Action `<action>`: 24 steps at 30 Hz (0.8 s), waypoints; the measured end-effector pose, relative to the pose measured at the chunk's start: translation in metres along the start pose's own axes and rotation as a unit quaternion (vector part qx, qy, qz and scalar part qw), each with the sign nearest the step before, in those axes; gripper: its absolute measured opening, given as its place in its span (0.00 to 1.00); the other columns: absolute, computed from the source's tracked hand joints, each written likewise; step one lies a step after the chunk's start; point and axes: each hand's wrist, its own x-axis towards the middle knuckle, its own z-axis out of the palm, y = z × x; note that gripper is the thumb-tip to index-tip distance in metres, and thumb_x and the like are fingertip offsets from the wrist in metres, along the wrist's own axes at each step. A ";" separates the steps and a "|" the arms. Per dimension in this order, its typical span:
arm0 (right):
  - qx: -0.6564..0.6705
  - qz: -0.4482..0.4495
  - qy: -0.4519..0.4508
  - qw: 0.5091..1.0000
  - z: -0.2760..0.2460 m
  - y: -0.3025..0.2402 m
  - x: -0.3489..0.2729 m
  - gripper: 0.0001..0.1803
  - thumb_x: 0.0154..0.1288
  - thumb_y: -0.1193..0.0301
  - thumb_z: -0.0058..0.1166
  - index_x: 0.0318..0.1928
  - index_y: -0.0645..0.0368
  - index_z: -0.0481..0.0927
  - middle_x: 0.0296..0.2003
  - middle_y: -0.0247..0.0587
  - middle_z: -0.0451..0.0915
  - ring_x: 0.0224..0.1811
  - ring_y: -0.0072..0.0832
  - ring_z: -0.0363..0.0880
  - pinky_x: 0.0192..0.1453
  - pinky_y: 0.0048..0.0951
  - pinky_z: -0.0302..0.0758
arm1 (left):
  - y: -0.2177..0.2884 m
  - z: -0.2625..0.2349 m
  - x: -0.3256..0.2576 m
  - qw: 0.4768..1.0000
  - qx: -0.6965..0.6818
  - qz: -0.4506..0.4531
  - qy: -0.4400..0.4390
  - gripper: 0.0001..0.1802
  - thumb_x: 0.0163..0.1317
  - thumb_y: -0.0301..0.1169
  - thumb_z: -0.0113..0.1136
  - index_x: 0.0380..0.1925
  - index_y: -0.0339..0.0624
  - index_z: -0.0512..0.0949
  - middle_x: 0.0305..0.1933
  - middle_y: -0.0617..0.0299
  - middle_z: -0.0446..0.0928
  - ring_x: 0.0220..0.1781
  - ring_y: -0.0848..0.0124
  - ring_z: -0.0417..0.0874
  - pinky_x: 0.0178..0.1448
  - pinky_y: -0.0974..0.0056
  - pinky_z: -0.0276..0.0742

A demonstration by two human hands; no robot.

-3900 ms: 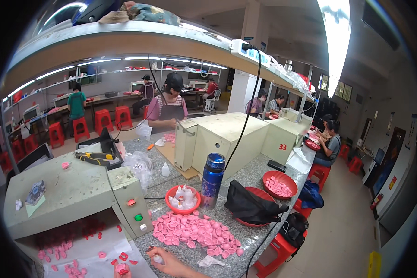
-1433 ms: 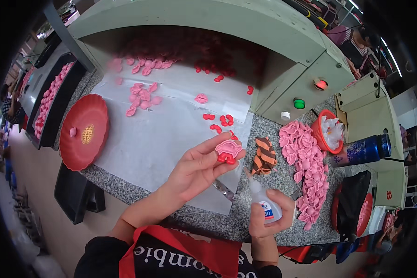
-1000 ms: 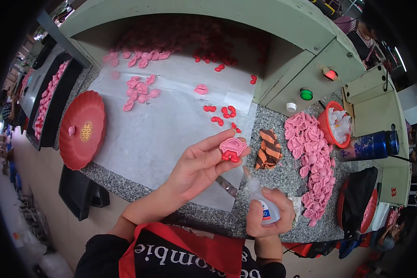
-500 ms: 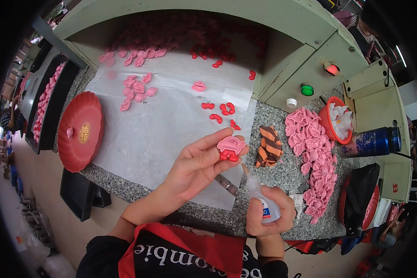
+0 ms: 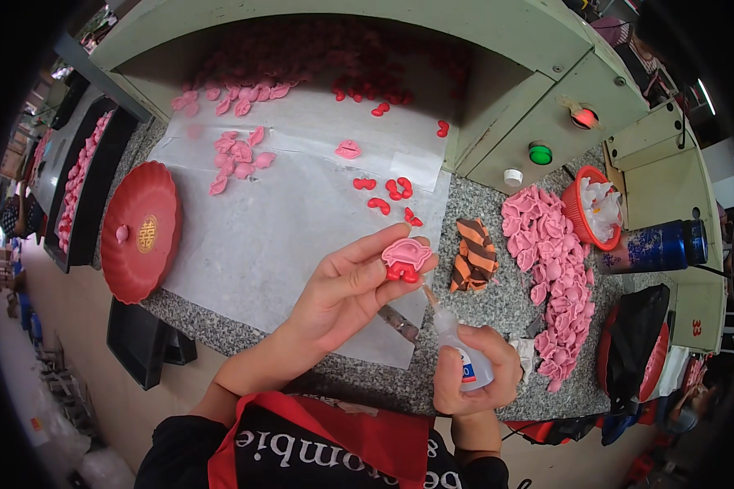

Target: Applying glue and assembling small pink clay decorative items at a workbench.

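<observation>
My left hand [image 5: 339, 281] pinches a small pink molded piece [image 5: 408, 253] with a red, two-lobed piece [image 5: 404, 271] against its lower side. Close by on the right, my right hand [image 5: 483, 375] is wrapped round a white squeeze glue bottle [image 5: 470, 359]. The bottle's thin tip points up toward the held pieces, a little apart from them. Beyond my left hand, several loose red pieces [image 5: 379, 205] and one pink piece [image 5: 348, 149] lie on a white paper sheet [image 5: 277, 224].
A red scalloped plate [image 5: 151, 269] stands at the left. On the right lie a striped cloth bundle [image 5: 474, 254], a heap of pink pieces [image 5: 556, 285], a red basket [image 5: 576, 216] and a blue bottle [image 5: 656, 247]. A green-grey cabinet [image 5: 506, 130] overhangs the back.
Both hands keep nearly the same place and hold. The glue bottle's tip has shifted very slightly; otherwise only the view has moved a little.
</observation>
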 end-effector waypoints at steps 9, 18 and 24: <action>0.024 0.032 0.007 0.999 0.000 -0.002 -0.003 0.17 0.39 0.78 0.56 0.35 0.64 0.71 0.20 0.38 0.75 0.10 0.23 0.64 0.14 0.19 0.60 | 0.000 -0.002 -0.001 1.000 0.001 -0.001 0.005 0.24 0.58 0.26 0.48 0.56 0.35 0.59 0.57 0.45 0.61 0.59 0.54 0.64 0.59 0.59 0.65; -0.002 0.025 0.013 1.000 -0.003 -0.002 0.000 0.17 0.38 0.79 0.56 0.35 0.65 0.71 0.21 0.38 0.75 0.11 0.24 0.66 0.14 0.20 0.62 | -0.001 -0.001 0.000 0.998 0.060 0.013 0.020 0.24 0.58 0.26 0.49 0.55 0.35 0.60 0.56 0.47 0.63 0.59 0.55 0.65 0.60 0.59 0.65; -0.001 0.023 -0.008 1.000 -0.002 -0.003 0.004 0.16 0.36 0.80 0.57 0.33 0.65 0.73 0.20 0.38 0.75 0.11 0.25 0.67 0.15 0.20 0.63 | -0.001 0.000 0.000 0.998 0.055 0.009 0.022 0.25 0.58 0.27 0.50 0.55 0.35 0.60 0.56 0.47 0.63 0.59 0.55 0.64 0.60 0.60 0.65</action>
